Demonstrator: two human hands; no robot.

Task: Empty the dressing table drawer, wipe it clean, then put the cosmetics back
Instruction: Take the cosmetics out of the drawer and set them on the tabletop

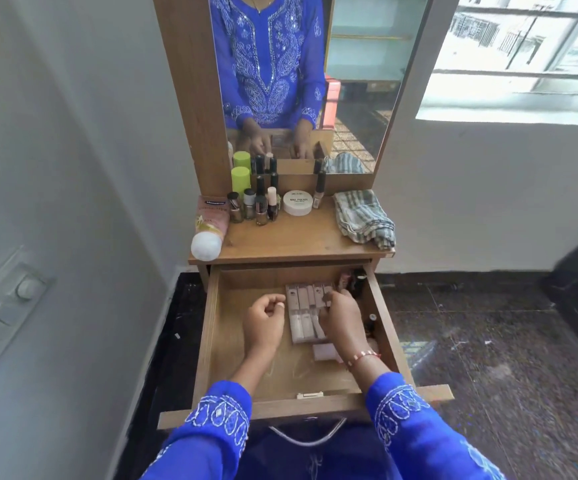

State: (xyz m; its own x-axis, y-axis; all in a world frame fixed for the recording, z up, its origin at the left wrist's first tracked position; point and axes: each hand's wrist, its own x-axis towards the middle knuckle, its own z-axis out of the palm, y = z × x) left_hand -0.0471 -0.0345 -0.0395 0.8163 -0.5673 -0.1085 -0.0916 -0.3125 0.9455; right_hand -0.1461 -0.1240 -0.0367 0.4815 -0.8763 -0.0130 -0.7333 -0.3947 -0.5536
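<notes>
Currently | drawer pulled out at 6 o'clock | pale tubes grasped by right hand | left hand clenched, nothing held | risk: tubes spilled if lifted unevenly

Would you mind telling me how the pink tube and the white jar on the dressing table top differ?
The pink tube lies on its side at the left edge of the dressing table top, its white cap toward the drawer; the white jar stands upright near the middle, by the mirror. The pink tube is long and tapered; the white jar is low and round. The white jar's lid reads "NAIL POLISH"; the pink tube's print is blurred. Both rest outside the open drawer.
</notes>
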